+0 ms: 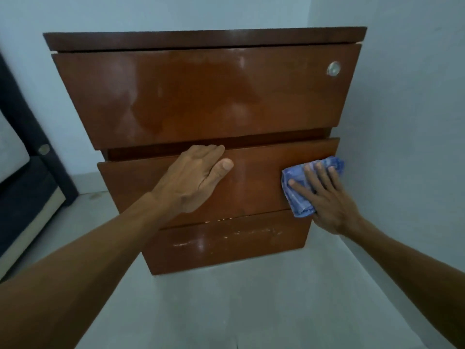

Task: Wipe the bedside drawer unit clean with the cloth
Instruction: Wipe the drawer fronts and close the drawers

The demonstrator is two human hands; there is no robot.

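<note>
Cloth (299,195), blue and crumpled, sits pinned flat against the right end of the middle drawer front (251,182) under my right hand (327,197), fingers spread wide over it with the palm pushing in. My left hand (193,177) lies open on the same front, fingertips hooked over its top edge and thumb out, bracing it. That drawer stands slightly proud of the drawer unit (201,96), which rests on a pale floor (226,311) against a light wall.

I judge the cloth soft and limp: it will bunch and slide out unless I keep broad palm pressure on it, so a flat press serves better than a pinch. The lacquered wood looks glossy and slick, so the cloth should glide easily. The drawer itself seems loose on its runners; pushing hard may shove it inward, hence my steadying grip on the top lip. Scuffed pale marks on the bottom drawer front (226,240) look worn, perhaps chipped finish, and may not wipe away.
</note>
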